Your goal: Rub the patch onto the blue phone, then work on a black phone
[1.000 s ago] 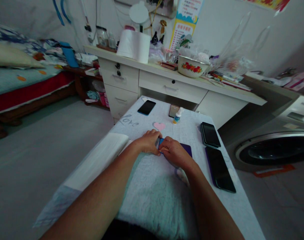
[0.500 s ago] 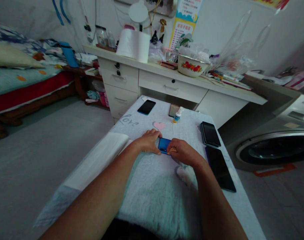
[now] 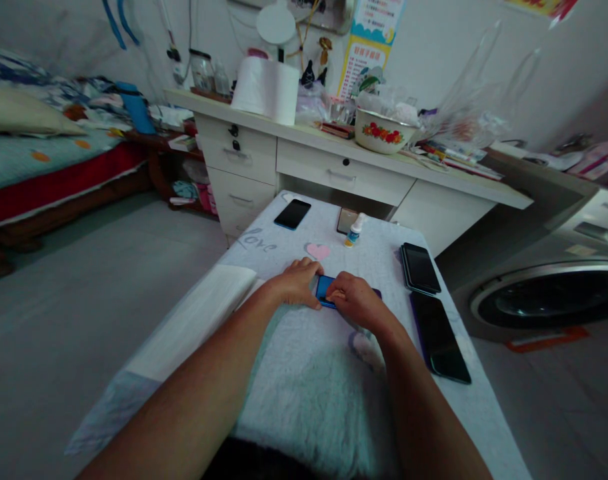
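Observation:
A blue phone (image 3: pixel 324 288) lies flat on the pale fleecy table cover (image 3: pixel 304 393) in the middle of the table. My left hand (image 3: pixel 297 283) has its fingers curled against the phone's left end and holds it down. My right hand (image 3: pixel 355 303) rests on top of the phone with its fingers pressed together on the surface. Whatever is under those fingertips is hidden. Most of the phone is covered by the two hands, and a dark purple strip shows at its right end.
More phones lie around: a black one (image 3: pixel 293 214) at the back left, a stacked pair (image 3: pixel 420 268) and a long one (image 3: pixel 439 337) on the right. A small bottle (image 3: pixel 355 231) and pink heart (image 3: pixel 318 251) sit beyond my hands. A cluttered desk (image 3: pixel 334 175), washing machine (image 3: pixel 549 293) and bed (image 3: pixel 44 167) surround the table.
My right hand slid right along the phone, baring more of its blue face, then came back left over it. The left hand stayed on the phone's left end.

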The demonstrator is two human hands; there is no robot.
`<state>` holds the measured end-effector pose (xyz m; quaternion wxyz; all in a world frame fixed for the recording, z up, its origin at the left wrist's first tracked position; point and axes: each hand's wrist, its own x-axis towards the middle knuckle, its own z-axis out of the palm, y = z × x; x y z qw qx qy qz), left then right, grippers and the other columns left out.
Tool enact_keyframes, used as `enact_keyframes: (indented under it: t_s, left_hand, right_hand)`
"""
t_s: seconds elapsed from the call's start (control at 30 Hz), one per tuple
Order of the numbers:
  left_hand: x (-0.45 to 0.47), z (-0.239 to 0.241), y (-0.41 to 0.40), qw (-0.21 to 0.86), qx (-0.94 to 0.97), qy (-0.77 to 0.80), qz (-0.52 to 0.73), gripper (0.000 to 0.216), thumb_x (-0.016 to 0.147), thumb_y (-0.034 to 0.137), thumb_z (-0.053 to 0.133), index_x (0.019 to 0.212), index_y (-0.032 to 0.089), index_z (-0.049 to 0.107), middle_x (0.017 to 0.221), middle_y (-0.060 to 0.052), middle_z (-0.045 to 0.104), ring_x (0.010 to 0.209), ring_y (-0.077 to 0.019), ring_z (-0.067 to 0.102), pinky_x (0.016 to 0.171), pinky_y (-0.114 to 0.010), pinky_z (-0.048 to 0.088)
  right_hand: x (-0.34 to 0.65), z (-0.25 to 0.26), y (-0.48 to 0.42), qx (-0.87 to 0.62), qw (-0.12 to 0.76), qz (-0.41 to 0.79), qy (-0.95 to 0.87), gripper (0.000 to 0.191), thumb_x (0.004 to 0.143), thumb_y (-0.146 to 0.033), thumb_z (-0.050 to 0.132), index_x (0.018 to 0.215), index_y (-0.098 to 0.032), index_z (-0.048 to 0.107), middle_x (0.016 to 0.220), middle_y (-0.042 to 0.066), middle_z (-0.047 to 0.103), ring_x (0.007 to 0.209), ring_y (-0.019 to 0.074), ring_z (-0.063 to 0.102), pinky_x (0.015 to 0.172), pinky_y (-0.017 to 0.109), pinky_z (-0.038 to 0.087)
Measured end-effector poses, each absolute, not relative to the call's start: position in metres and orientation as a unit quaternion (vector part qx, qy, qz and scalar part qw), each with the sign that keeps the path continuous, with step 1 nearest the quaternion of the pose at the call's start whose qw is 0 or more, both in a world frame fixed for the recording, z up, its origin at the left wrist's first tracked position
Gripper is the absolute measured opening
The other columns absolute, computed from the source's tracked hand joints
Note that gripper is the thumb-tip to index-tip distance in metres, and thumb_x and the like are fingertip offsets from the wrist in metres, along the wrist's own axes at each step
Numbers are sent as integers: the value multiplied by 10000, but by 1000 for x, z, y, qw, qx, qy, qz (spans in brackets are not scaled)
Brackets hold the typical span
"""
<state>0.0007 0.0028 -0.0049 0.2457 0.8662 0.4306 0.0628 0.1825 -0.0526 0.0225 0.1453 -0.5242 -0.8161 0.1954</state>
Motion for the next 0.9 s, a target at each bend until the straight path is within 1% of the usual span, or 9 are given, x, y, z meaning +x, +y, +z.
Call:
enact_keyframes:
  t_s: [0.13, 0.33, 0.47, 0.57, 0.7, 0.9]
  left_hand:
    - [2, -3, 1, 246, 864, 435, 57, 729, 543, 450, 759, 1178, 241, 469, 1217, -59, 464, 1140, -283, 433, 957, -362, 382]
    - [1, -3, 2, 248, 866, 429, 60, 720, 544, 452, 747, 1173, 248, 462, 1207, -50, 470, 1136, -276, 430, 956, -358, 380]
    - [0, -6, 3, 247, 869, 425, 65, 731, 538, 467, 744, 1172, 244, 456, 1205, -53, 471, 1126, -275, 430, 948, -356, 380]
    - [0, -7, 4, 244, 871, 422, 62, 709, 551, 470, 734, 1167, 253, 460, 1200, -48, 470, 1121, -270, 431, 942, -349, 381]
    - [0, -6, 4, 237, 874, 421, 57, 694, 569, 478, 717, 1169, 243, 459, 1198, -53, 464, 1118, -266, 429, 942, -343, 381]
    - [0, -8, 4, 235, 874, 421, 62, 724, 557, 486, 727, 1175, 234, 446, 1203, -58, 464, 1121, -267, 424, 950, -351, 376]
  right_hand:
    - [181, 16, -48, -537, 156, 162, -813, 173, 812, -90, 531, 796, -159, 689, 826, 28, 575, 735, 111, 520, 696, 217, 363]
    - [174, 10, -40, -565, 146, 114, -804, 187, 863, -127, 512, 883, -146, 697, 875, 48, 565, 768, 119, 528, 748, 221, 376]
    - [172, 7, -33, -592, 145, 86, -789, 185, 870, -143, 517, 914, -146, 697, 899, 60, 570, 795, 130, 535, 778, 224, 377]
    - [172, 4, -29, -616, 139, 67, -773, 192, 869, -140, 508, 909, -153, 696, 908, 68, 570, 801, 139, 534, 771, 229, 376]
    - [169, 3, -27, -633, 126, 60, -762, 213, 876, -142, 488, 924, -152, 695, 927, 81, 572, 814, 148, 538, 774, 233, 377]
    - [164, 5, -29, -598, 125, 73, -788, 253, 894, -150, 467, 1019, -156, 687, 941, 79, 583, 865, 148, 541, 816, 223, 375]
